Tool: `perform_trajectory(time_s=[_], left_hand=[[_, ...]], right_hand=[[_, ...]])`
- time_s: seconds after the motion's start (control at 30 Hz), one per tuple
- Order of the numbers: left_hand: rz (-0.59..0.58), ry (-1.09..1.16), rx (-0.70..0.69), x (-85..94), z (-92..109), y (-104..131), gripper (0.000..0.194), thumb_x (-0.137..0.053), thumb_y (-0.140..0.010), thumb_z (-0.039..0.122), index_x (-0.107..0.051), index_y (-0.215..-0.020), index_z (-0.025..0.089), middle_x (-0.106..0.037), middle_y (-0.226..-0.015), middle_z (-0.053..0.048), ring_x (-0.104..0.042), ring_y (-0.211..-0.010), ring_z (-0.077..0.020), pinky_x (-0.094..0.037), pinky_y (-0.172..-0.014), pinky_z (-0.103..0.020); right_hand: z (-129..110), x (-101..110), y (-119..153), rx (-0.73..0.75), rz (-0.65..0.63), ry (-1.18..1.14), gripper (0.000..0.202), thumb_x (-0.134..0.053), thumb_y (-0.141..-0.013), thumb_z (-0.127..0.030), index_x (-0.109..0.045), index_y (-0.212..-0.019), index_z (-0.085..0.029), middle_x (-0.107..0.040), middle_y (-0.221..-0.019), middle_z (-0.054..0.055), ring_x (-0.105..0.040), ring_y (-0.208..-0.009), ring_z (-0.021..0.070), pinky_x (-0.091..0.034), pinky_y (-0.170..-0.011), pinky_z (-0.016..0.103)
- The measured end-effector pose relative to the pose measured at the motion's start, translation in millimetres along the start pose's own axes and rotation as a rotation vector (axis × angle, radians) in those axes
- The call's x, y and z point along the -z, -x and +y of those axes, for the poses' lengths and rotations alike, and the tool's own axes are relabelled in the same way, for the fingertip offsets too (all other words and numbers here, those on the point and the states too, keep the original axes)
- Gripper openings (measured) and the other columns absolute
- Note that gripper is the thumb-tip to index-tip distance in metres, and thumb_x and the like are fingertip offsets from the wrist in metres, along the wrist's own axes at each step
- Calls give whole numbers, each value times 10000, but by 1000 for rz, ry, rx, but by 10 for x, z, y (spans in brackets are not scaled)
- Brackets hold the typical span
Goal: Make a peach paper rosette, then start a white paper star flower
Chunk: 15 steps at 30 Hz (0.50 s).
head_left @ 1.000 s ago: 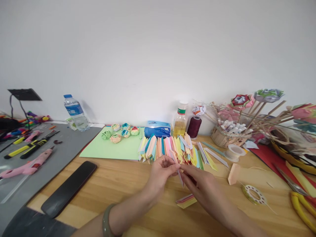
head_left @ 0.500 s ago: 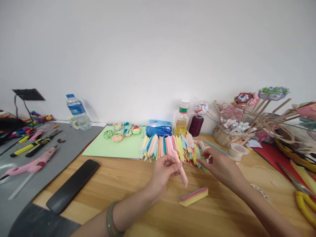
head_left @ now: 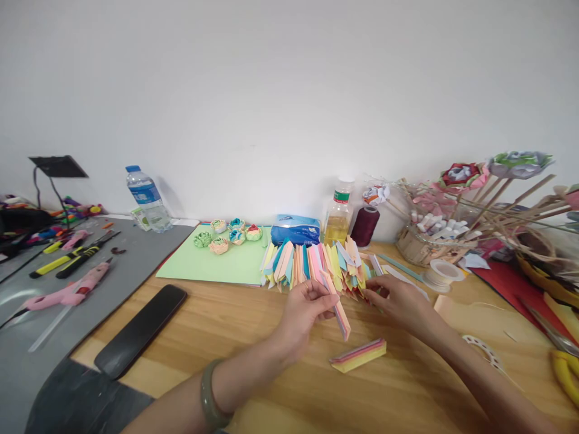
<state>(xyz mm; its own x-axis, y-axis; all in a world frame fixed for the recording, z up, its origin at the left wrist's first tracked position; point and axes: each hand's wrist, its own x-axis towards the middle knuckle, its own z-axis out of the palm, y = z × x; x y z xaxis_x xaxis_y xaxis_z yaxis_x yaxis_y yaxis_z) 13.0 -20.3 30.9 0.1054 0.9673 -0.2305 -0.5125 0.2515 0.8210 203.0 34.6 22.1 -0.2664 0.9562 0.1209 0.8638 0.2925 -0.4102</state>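
Note:
My left hand (head_left: 310, 310) pinches a small stack of folded paper strips (head_left: 342, 319), pale orange and pink, tilted above the wooden table. My right hand (head_left: 395, 298) is at the right end of a row of many folded paper pieces (head_left: 301, 265) in blue, orange, pink and yellow. Its thumb and fingers close on folded paper there; the exact piece is partly hidden. Between and below my hands, a second folded stack (head_left: 359, 355) in yellow, pink and lilac lies on the table.
Behind the row stand a blue tissue pack (head_left: 295, 230), a bottle of yellow liquid (head_left: 338, 217) and a dark thread spool (head_left: 365, 226). Paper flowers lie on green paper (head_left: 181, 265). A phone (head_left: 141, 331) and glue gun (head_left: 72, 289) are left; a ribbon spool (head_left: 443, 276) and scissors (head_left: 563, 367) right.
My right hand has moved slightly lower into the right end of the row, its fingers drawing together. My left hand keeps its stack. The view has shifted slightly.

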Motion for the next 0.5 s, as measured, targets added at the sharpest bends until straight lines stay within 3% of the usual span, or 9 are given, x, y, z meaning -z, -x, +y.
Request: perform_trajectory(time_s=[0.13, 0.3, 0.37, 0.5], left_hand=[[-3, 2, -5, 4, -6, -3, 323, -787, -472, 277, -525, -597, 135, -571, -634, 13, -524, -575, -74, -415, -600, -219], [-17, 5, -19, -1, -11, -7, 318, -786, -473, 273, -526, -597, 140, -559, -638, 13, -524, -598, -82, -428, -612, -226], [-14, 8, -43, -6, -10, -13, 310, -784, -477, 265, -525, -597, 143, -553, -640, 16, -522, -608, -85, -433, -618, -231], [-12, 17, -121, -13, -8, -25, 282, -766, -513, 254, -523, -602, 142, -549, -634, 20, -513, -600, -85, -431, -620, -239]], right_hand=[[21, 76, 14, 8, 110, -40, 244, -432, -751, -304, -644, -669, -215, -659, -756, 38, -589, -652, 190, -408, -599, 285], [-100, 288, 131, -36, 275, -137, 286, -427, -774, -392, -627, -797, -188, -647, -812, 76, -584, -697, 216, -434, -622, 320], [-239, 328, 197, -18, 239, -265, 292, -433, -786, -433, -621, -780, -210, -651, -759, 41, -590, -683, 190, -456, -603, 283], [-521, 242, 286, 57, -10, -731, 214, -573, -713, -407, -612, -742, -198, -631, -707, 15, -585, -662, 158, -472, -592, 246]])
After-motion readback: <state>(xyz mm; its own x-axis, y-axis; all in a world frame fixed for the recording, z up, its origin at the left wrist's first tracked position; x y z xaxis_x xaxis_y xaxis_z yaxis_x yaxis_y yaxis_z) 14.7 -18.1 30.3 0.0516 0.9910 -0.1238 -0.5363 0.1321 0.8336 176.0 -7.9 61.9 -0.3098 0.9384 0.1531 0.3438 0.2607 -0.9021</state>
